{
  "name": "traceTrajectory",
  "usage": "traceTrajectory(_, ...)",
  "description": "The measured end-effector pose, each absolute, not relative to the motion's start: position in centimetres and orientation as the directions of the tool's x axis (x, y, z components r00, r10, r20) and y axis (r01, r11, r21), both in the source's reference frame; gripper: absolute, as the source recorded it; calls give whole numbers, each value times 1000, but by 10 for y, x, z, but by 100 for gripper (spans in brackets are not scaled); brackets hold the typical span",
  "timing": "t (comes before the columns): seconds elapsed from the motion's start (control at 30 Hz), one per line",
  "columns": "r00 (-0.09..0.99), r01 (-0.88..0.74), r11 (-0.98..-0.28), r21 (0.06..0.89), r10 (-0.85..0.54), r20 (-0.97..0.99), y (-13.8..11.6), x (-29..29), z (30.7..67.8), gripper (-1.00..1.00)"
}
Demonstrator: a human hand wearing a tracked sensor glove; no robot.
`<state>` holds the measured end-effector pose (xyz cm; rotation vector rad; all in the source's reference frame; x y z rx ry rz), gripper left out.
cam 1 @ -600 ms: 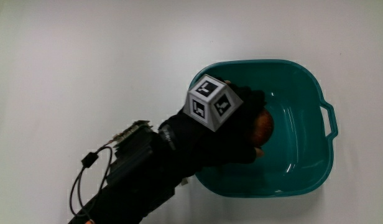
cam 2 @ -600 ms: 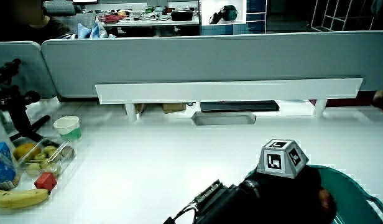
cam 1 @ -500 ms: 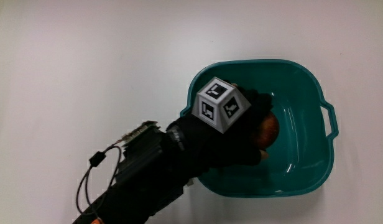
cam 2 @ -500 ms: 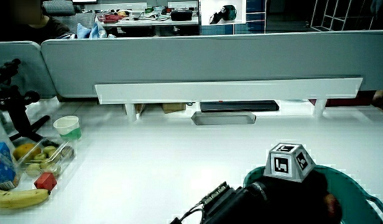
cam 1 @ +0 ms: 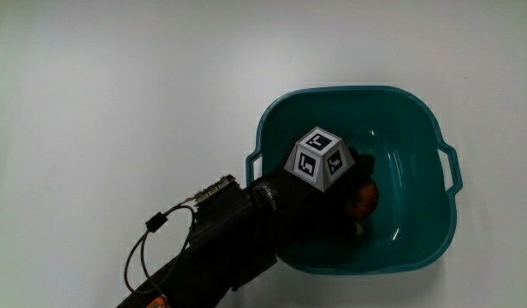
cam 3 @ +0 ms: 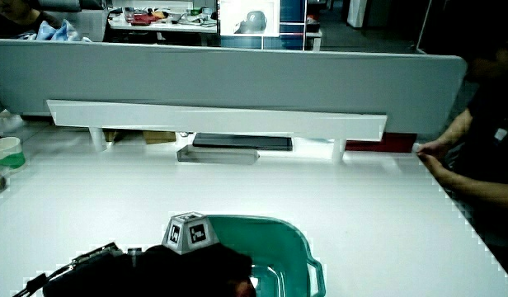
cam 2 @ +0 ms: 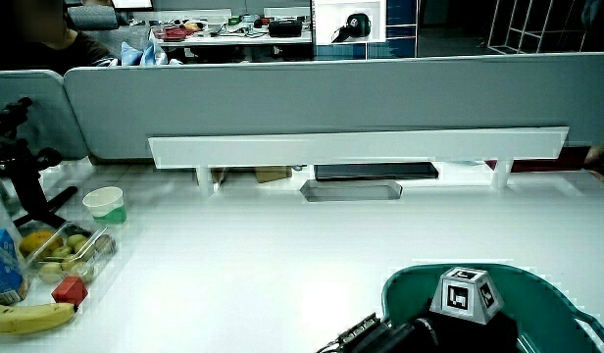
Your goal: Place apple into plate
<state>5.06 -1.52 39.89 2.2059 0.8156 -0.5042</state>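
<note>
Hand (cam 1: 336,201) inside the teal basin (cam 1: 417,115), fingers wrapped over the apple (cam 1: 364,198), gripping it from above. The task says plate; what shows is a deep teal tub with handles, nothing flatter in sight. Apple sits low in the basin, toward the wall nearer the person; whether it already touches the floor of the basin cannot be told, the glove covers its underside. Judged progress: carry is done, apple is within the rim, lowering looks nearly finished. Left to do: set it down if not yet down, let go, lift the hand clear. Forearm (cam 1: 221,248) crosses the basin rim on the person's side, with a wired unit strapped on it. Cube (cam 1: 322,157) on the back of the hand faces up. Main view alone shows the apple clearly, an orange-red patch past the fingertips. In a side view the hand (cam 2: 459,333) is sunk below the rim of the basin (cam 2: 400,284), cube (cam 2: 469,292) just above it, apple hidden. In a side view the hand (cam 3: 204,268) shows as a dark mass in the basin (cam 3: 299,243), with a small reddish patch at its edge, likely the apple (cam 3: 243,288), too little to be sure. Side views add what the main view lacks: partition (cam 2: 312,98) across the table, a cup (cam 2: 104,204), a banana (cam 2: 27,316) and a box of fruit (cam 2: 62,257), all well apart from the basin.
</note>
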Motion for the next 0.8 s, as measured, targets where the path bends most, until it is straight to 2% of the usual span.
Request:
traceTrajectory(0.2, 720, 685, -526, 505, 384, -578, -11, 53, 416, 0)
traceTrajectory(0.77, 754, 650, -519, 555, 353, -553, -11, 51, 419, 0)
traceTrajectory(0.8, 753, 651, -519, 554, 350, -556, -11, 51, 420, -7)
